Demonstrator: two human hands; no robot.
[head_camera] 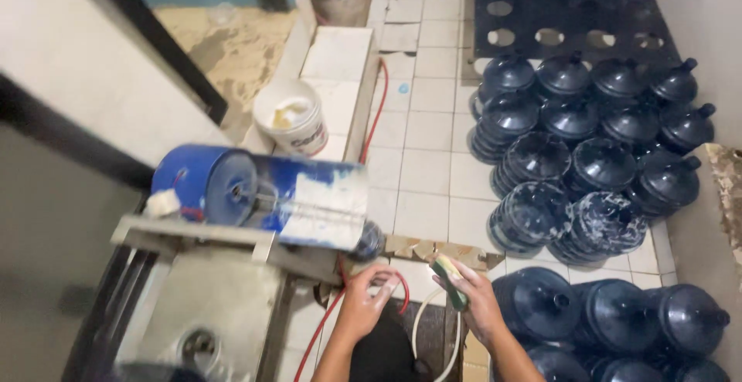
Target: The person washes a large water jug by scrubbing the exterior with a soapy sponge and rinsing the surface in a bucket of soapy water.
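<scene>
My right hand (481,305) holds a yellow and green scrub sponge (450,279) by its end, low in the middle of the head view. My left hand (363,305) reaches forward beside it, fingers curled at a red hose (376,112) loop near the neck of a blue water bottle (301,200). That bottle lies on its side on a metal machine (201,289), partly covered in white foam, with its neck pointing at my hands. Whether the left hand grips anything is unclear.
Several dark blue water jugs (587,158) lie stacked on the white tiled floor at right, more by my right arm (610,305). A white bucket (292,119) stands on a tiled ledge. A dark perforated rack (572,23) lies at the back. A white hose (421,328) curls below.
</scene>
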